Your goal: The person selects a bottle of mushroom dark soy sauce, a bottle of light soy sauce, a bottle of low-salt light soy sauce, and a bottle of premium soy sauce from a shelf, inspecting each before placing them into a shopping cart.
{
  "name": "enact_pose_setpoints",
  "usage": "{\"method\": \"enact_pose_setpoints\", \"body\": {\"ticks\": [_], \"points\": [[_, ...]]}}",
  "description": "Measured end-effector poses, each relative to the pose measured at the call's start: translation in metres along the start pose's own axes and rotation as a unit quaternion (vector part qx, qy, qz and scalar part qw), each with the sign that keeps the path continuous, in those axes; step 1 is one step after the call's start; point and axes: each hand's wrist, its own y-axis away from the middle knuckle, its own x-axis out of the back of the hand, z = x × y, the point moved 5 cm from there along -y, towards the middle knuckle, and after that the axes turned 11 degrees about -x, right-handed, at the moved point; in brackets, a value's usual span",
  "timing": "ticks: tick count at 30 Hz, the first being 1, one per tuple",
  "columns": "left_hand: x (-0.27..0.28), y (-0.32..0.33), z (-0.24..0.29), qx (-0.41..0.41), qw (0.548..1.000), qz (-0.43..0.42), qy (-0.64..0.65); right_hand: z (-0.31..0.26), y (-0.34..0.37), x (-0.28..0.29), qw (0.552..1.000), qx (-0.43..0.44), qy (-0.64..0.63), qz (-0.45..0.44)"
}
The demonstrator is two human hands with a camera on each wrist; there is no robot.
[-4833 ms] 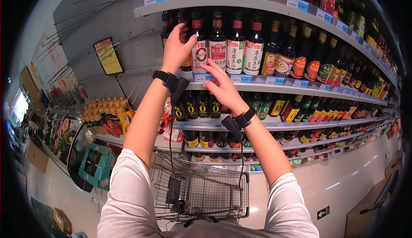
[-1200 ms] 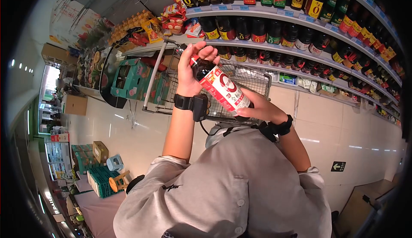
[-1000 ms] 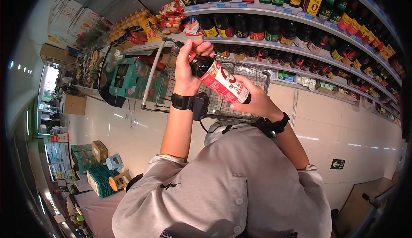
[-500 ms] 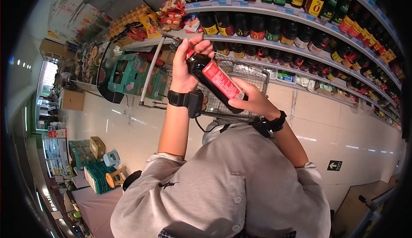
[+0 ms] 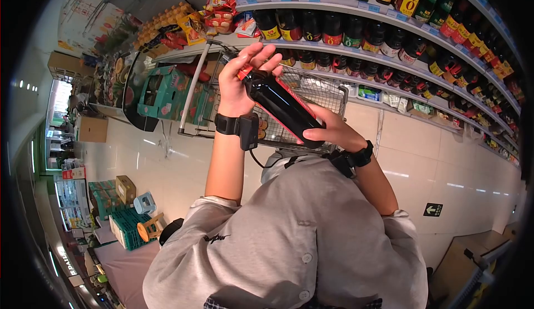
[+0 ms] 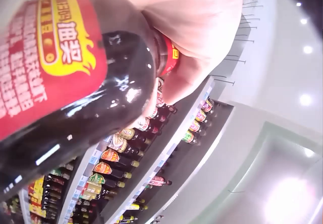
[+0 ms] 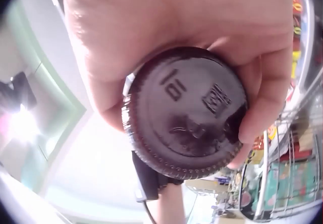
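Note:
A dark bottle (image 5: 283, 106) lies slanted between both hands above the cart, its red-banded neck at the upper left and its base at the lower right. The left hand (image 5: 238, 83) holds it by the neck, fingertips raised. Around the base curls the right hand (image 5: 336, 131), thumb on the near side. In the left wrist view, the bottle (image 6: 116, 73) shows a red and yellow label, with the left hand (image 6: 197, 27) at its neck. The right wrist view shows the round bottle base (image 7: 186, 113) gripped by the right hand (image 7: 176, 17).
Beneath the hands stands a wire shopping cart (image 5: 320, 89). Shelves (image 5: 334, 3) of sauce bottles curve along the top and right. Green cartons (image 5: 161, 94) are left of the cart, and a green crate (image 5: 129, 228) and stool (image 5: 149, 230) stand on the floor.
The bottle came off the upper shelf and is now in both hands. Over the last second it has turned about its length, so its white and red label has rolled out of the head view.

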Motion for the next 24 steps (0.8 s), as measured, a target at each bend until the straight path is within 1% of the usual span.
{"method": "enact_pose_setpoints", "body": {"ticks": [2, 3, 4, 5, 6, 8, 9, 11, 12, 13, 14, 15, 17, 18, 19, 20, 21, 23, 24], "points": [[0.007, -0.002, -0.001, 0.01, 1.0, -0.002, -0.009, -0.004, -0.001, 0.004, 0.986, 0.058, 0.119, 0.099], [0.008, -0.003, -0.001, -0.002, 0.996, 0.042, -0.078, -0.004, -0.003, 0.004, 0.986, 0.058, 0.119, 0.1], [0.008, -0.002, -0.001, -0.013, 0.985, 0.087, -0.146, -0.006, -0.003, 0.006, 0.968, 0.088, 0.177, 0.155], [0.007, 0.0, -0.002, -0.025, 0.969, 0.151, -0.192, -0.008, -0.001, 0.007, 0.943, 0.116, 0.232, 0.209], [0.005, 0.0, -0.003, -0.024, 0.97, 0.15, -0.192, -0.007, -0.002, 0.007, 0.943, 0.116, 0.232, 0.211], [0.006, 0.0, -0.004, -0.019, 0.963, 0.18, -0.198, -0.004, -0.003, 0.011, 0.94, 0.104, 0.228, 0.233], [0.007, 0.0, -0.003, -0.019, 0.964, 0.179, -0.198, -0.004, -0.003, 0.011, 0.939, 0.105, 0.228, 0.234], [0.007, 0.001, -0.002, 0.009, 0.968, 0.084, -0.235, -0.005, -0.003, 0.01, 0.949, 0.126, 0.193, 0.214], [0.011, 0.001, -0.002, 0.009, 0.968, 0.084, -0.235, -0.006, -0.001, 0.011, 0.949, 0.125, 0.193, 0.214], [0.006, 0.0, -0.005, 0.014, 0.986, 0.005, -0.169, -0.004, -0.001, 0.01, 0.974, 0.08, 0.143, 0.159], [-0.001, 0.0, -0.008, 0.02, 0.992, -0.072, -0.1, 0.001, -0.001, 0.008, 0.99, 0.032, 0.091, 0.103], [-0.004, 0.0, -0.012, 0.003, 0.994, -0.079, -0.076, 0.002, -0.001, 0.008, 0.99, 0.03, 0.089, 0.103], [0.002, -0.002, -0.014, 0.008, 0.996, -0.064, -0.059, 0.009, -0.004, 0.004, 0.999, -0.027, -0.03, 0.029], [0.007, -0.001, -0.016, 0.012, 0.998, -0.049, -0.043, 0.012, -0.004, 0.004, 0.999, -0.028, -0.031, 0.03], [0.016, 0.0, -0.015, 0.013, 0.998, 0.003, -0.06, 0.017, -0.006, 0.005, 0.998, -0.024, -0.032, 0.04], [0.017, -0.002, -0.015, 0.012, 0.998, 0.0, -0.059, 0.017, -0.008, 0.007, 0.998, -0.017, -0.03, 0.05], [0.02, -0.002, -0.014, 0.013, 0.995, 0.036, -0.09, 0.015, -0.008, 0.006, 0.998, -0.016, -0.029, 0.052], [0.019, -0.004, -0.015, 0.005, 0.986, 0.103, -0.133, 0.01, -0.008, 0.008, 0.992, -0.007, 0.037, 0.118], [0.016, -0.005, -0.017, 0.005, 0.986, 0.101, -0.133, 0.01, -0.009, 0.008, 0.992, -0.006, 0.037, 0.12]]}}
